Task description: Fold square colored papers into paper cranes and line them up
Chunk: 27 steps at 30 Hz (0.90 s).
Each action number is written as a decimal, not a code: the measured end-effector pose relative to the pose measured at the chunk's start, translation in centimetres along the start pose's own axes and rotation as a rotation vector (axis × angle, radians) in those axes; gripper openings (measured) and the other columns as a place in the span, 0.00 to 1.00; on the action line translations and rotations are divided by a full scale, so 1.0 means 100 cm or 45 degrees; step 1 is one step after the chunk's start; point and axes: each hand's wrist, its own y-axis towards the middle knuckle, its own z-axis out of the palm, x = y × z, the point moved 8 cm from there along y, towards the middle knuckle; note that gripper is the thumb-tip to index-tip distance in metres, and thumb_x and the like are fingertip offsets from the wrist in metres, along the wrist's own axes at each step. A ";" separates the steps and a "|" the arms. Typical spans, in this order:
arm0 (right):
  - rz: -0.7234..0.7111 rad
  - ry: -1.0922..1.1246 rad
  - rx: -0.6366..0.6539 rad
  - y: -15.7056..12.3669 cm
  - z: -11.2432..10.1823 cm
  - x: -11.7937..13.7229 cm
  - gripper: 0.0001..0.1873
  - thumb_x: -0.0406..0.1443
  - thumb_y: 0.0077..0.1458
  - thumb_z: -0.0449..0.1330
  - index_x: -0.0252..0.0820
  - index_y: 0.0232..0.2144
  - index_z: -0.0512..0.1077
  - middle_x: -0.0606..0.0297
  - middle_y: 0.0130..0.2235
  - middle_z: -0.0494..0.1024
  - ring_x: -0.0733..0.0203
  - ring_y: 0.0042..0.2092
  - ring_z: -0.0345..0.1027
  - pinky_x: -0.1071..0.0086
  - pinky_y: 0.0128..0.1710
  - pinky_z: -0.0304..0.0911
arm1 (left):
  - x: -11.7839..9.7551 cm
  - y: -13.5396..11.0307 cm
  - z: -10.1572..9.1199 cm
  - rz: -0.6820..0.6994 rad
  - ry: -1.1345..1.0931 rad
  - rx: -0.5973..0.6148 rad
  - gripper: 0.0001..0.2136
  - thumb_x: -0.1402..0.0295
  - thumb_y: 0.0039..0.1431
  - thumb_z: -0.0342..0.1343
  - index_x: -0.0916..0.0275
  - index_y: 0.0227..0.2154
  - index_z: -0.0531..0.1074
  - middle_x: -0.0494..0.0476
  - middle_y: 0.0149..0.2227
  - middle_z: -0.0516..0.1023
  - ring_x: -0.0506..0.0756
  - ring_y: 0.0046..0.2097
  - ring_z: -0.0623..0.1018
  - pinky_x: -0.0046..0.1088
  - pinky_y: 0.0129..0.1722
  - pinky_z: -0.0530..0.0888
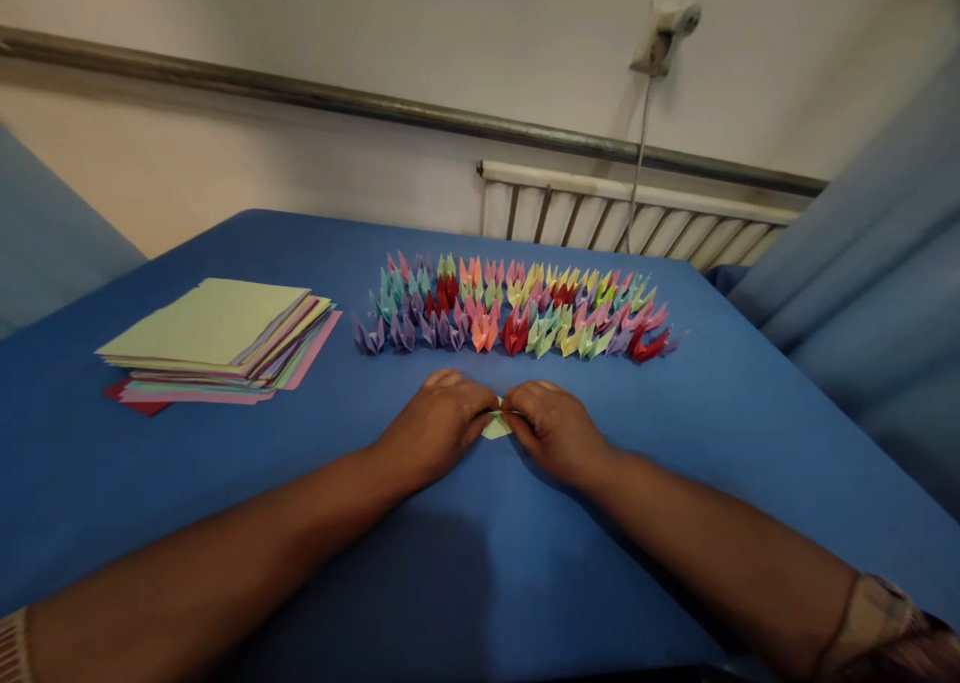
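Between my two hands lies a small piece of folded pale green paper, close to the blue tabletop. My left hand pinches its left side with thumb and fingers. From the other side, my right hand grips it the same way, and the fingertips of both hands nearly meet over it. Much of the paper is hidden under the fingers. Just beyond my hands stand several rows of folded paper cranes in red, pink, purple, yellow and green.
A stack of coloured paper sheets sits at the left, pale yellow-green on top, with a red sheet poking out below. Behind the blue table are a wall rail, a radiator and a socket with a cord. Blue curtains hang at the right.
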 end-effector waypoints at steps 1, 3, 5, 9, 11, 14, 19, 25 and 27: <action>-0.001 -0.002 0.009 0.000 0.000 0.000 0.09 0.35 0.64 0.51 0.40 0.36 0.71 0.61 0.35 0.76 0.58 0.40 0.67 0.65 0.43 0.60 | 0.001 0.001 0.000 -0.007 0.007 -0.004 0.08 0.66 0.64 0.51 0.60 0.35 0.74 0.53 0.32 0.76 0.57 0.39 0.72 0.38 0.45 0.64; 0.004 -0.001 0.012 0.001 0.000 0.000 0.10 0.35 0.64 0.50 0.40 0.36 0.71 0.62 0.35 0.75 0.59 0.39 0.66 0.66 0.42 0.60 | 0.004 0.002 -0.001 -0.032 0.007 -0.025 0.09 0.66 0.64 0.51 0.60 0.33 0.75 0.54 0.31 0.76 0.57 0.39 0.72 0.36 0.43 0.65; 0.023 0.009 -0.001 0.002 -0.001 -0.001 0.10 0.34 0.64 0.50 0.41 0.35 0.71 0.61 0.36 0.75 0.59 0.40 0.66 0.66 0.42 0.60 | 0.008 0.003 0.000 -0.075 -0.026 -0.041 0.09 0.67 0.64 0.50 0.60 0.34 0.75 0.54 0.32 0.76 0.57 0.38 0.72 0.36 0.42 0.65; 0.111 0.021 -0.022 0.003 -0.002 -0.007 0.09 0.34 0.63 0.52 0.40 0.34 0.71 0.61 0.36 0.73 0.59 0.40 0.66 0.66 0.42 0.60 | 0.017 0.003 0.003 -0.173 -0.088 -0.041 0.09 0.68 0.63 0.50 0.60 0.35 0.76 0.55 0.33 0.78 0.57 0.38 0.73 0.36 0.42 0.66; 0.157 0.019 -0.037 0.003 -0.002 -0.010 0.08 0.34 0.62 0.52 0.40 0.32 0.70 0.61 0.35 0.73 0.59 0.39 0.65 0.66 0.41 0.60 | 0.019 0.003 0.003 -0.201 -0.075 -0.045 0.09 0.68 0.62 0.50 0.61 0.35 0.76 0.55 0.33 0.78 0.58 0.39 0.73 0.37 0.42 0.66; 0.196 0.033 -0.057 0.002 -0.002 -0.013 0.07 0.34 0.61 0.54 0.41 0.32 0.70 0.62 0.35 0.72 0.59 0.39 0.65 0.66 0.40 0.60 | 0.019 0.003 0.000 -0.211 -0.026 -0.066 0.09 0.68 0.61 0.50 0.60 0.36 0.76 0.56 0.33 0.78 0.58 0.39 0.73 0.38 0.42 0.66; 0.176 0.075 -0.069 0.001 -0.003 -0.011 0.05 0.35 0.60 0.55 0.41 0.33 0.70 0.62 0.35 0.71 0.59 0.39 0.65 0.66 0.40 0.60 | 0.019 0.001 0.001 -0.195 0.016 -0.078 0.07 0.69 0.60 0.51 0.60 0.35 0.75 0.55 0.33 0.77 0.58 0.39 0.72 0.38 0.43 0.66; 0.126 0.095 -0.029 0.001 -0.002 -0.007 0.08 0.35 0.62 0.53 0.41 0.31 0.70 0.63 0.34 0.70 0.60 0.39 0.64 0.66 0.40 0.60 | 0.018 0.002 0.005 -0.171 -0.068 -0.040 0.08 0.65 0.62 0.51 0.60 0.34 0.75 0.55 0.33 0.75 0.57 0.40 0.71 0.36 0.43 0.66; 0.157 0.090 -0.051 0.002 -0.002 -0.010 0.09 0.35 0.62 0.53 0.41 0.30 0.69 0.63 0.33 0.69 0.60 0.38 0.64 0.67 0.40 0.60 | 0.019 0.003 0.005 -0.189 -0.071 -0.032 0.12 0.63 0.64 0.49 0.60 0.33 0.76 0.55 0.33 0.75 0.57 0.40 0.71 0.36 0.43 0.66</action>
